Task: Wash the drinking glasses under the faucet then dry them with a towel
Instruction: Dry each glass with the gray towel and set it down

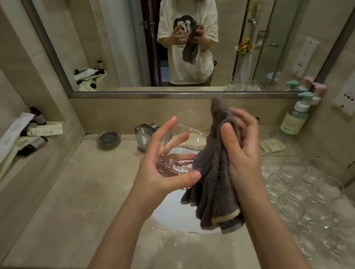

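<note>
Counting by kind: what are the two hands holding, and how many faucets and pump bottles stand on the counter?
Grey terry towel, in the right hand: 1
Clear drinking glass, in the left hand: 1
Chrome faucet: 1
Pump bottles, teal-topped and pink-topped: 2
Total: 5

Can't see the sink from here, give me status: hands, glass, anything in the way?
Left hand grips glass over sink. Right hand holds grey towel against it. Many glasses crowd counter right.

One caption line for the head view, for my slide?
Left hand holds clear drinking glass; right hand grips grey towel over white sink.
</note>
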Available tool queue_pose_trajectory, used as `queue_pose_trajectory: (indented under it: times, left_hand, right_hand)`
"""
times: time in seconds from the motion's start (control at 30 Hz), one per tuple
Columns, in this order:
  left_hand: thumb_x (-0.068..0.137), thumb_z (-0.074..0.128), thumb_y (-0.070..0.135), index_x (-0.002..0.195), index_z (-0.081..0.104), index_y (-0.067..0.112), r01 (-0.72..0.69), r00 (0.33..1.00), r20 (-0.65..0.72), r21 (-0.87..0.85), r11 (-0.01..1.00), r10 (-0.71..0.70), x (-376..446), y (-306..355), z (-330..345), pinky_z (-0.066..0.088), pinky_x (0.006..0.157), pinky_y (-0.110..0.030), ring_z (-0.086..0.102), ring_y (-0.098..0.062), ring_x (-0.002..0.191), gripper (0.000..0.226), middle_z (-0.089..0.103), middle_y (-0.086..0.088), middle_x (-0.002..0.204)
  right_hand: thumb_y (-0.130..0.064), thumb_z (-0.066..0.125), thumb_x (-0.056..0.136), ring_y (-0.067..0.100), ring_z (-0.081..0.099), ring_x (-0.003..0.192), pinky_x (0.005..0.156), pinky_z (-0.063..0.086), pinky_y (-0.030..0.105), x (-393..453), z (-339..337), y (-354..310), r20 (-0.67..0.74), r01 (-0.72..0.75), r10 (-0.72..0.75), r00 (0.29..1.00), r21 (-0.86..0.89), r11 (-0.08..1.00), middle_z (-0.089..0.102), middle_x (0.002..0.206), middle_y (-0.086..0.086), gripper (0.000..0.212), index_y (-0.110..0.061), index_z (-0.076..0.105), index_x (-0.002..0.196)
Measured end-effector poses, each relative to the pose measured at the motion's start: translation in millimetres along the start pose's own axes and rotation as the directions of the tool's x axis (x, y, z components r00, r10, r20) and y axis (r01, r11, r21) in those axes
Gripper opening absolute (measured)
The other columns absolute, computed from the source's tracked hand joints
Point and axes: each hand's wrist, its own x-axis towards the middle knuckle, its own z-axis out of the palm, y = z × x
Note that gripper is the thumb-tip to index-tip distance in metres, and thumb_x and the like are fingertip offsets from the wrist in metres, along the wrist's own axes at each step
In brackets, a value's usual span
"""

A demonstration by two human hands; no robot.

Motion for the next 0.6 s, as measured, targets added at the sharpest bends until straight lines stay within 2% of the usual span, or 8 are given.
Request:
queue_pose_trajectory:
  times: [0.07,0.13,0.23,0.33,0.4,0.5,0.57,0.6]
  left_hand:
    - [0.057,0.083,0.015,0.125,0.050,0.060,-0.001,1.000,0.018,-0.024,1.000,0.001,1.7,1.8,-3.4,0.057,0.071,-0.029,0.070,-0.025,0.102,0.089,0.063,0.005,0.130]
    - [0.057,0.083,0.015,0.125,0.050,0.061,-0.002,0.999,0.049,-0.029,1.000,0.003,3.6,3.8,-6.8,0.057,0.070,-0.028,0.070,-0.027,0.102,0.089,0.063,0.005,0.130]
    - [0.056,0.083,0.015,0.124,0.051,0.061,0.025,0.994,0.107,-0.053,0.998,-0.020,5.0,7.8,-9.8,0.055,0.063,-0.025,0.069,-0.028,0.102,0.088,0.063,0.005,0.129]
    - [0.054,0.082,0.014,0.124,0.053,0.060,0.044,0.990,0.138,-0.084,0.995,-0.032,5.9,9.9,-9.5,0.054,0.059,-0.025,0.070,-0.028,0.101,0.088,0.063,0.006,0.130]
    - [0.055,0.081,0.013,0.126,0.054,0.058,0.025,0.990,0.142,-0.109,0.994,-0.009,7.8,10.8,-8.1,0.055,0.064,-0.026,0.070,-0.030,0.099,0.088,0.061,0.008,0.132]
    - [0.057,0.080,0.011,0.131,0.053,0.053,-0.007,0.989,0.148,-0.131,0.991,0.027,12.1,13.3,-8.9,0.056,0.077,-0.035,0.068,-0.036,0.101,0.090,0.058,0.006,0.135]
    - [0.057,0.080,0.010,0.134,0.051,0.050,-0.007,0.982,0.185,-0.128,0.992,0.031,13.2,15.3,-9.8,0.057,0.075,-0.035,0.069,-0.038,0.097,0.091,0.058,0.004,0.136]
    - [0.057,0.080,0.009,0.134,0.052,0.049,-0.001,0.980,0.196,-0.129,0.992,0.027,13.1,15.5,-10.5,0.057,0.072,-0.032,0.070,-0.038,0.095,0.091,0.059,0.003,0.135]
  right_hand:
    - [-0.038,0.062,0.089,0.008,0.060,0.094,0.080,0.049,0.023,7.0,-5.2,-3.9,0.021,0.084,-0.083,0.996,-0.010,0.996,0.059,0.108,-0.001,0.023,-0.036,0.051,0.110]
    - [-0.048,0.064,0.085,0.009,0.060,0.090,0.078,0.050,0.028,14.2,-7.9,-9.2,0.056,0.167,-0.162,0.985,-0.086,0.982,0.062,0.100,-0.010,0.022,-0.039,0.059,0.105]
    - [-0.046,0.065,0.084,0.003,0.062,0.092,0.080,0.051,0.025,23.0,-7.8,-19.7,0.082,0.233,-0.223,0.971,-0.145,0.962,0.066,0.096,-0.020,0.021,-0.036,0.064,0.102]
    - [-0.041,0.064,0.085,0.005,0.061,0.103,0.088,0.049,0.023,32.3,-9.3,-29.3,0.077,0.304,-0.295,0.952,-0.171,0.937,0.064,0.104,-0.014,0.016,-0.033,0.067,0.098]
    - [-0.034,0.060,0.086,-0.001,0.061,0.095,0.084,0.046,0.017,35.1,-10.4,-31.4,0.115,0.324,-0.307,0.945,-0.181,0.929,0.067,0.096,-0.016,0.010,-0.031,0.067,0.093]
    - [-0.038,0.058,0.085,0.003,0.064,0.087,0.080,0.046,0.021,30.7,-11.4,-27.3,0.212,0.303,-0.251,0.945,-0.271,0.914,0.069,0.085,-0.024,0.012,-0.036,0.069,0.087]
    - [-0.042,0.051,0.088,0.004,0.064,0.084,0.079,0.047,0.023,25.9,-15.1,-22.3,0.238,0.285,-0.215,0.947,-0.316,0.905,0.071,0.082,-0.023,0.024,-0.031,0.072,0.083]
    - [-0.043,0.048,0.090,0.006,0.064,0.081,0.078,0.048,0.025,24.8,-18.2,-19.5,0.250,0.278,-0.201,0.947,-0.327,0.903,0.072,0.081,-0.016,0.036,-0.023,0.075,0.080]
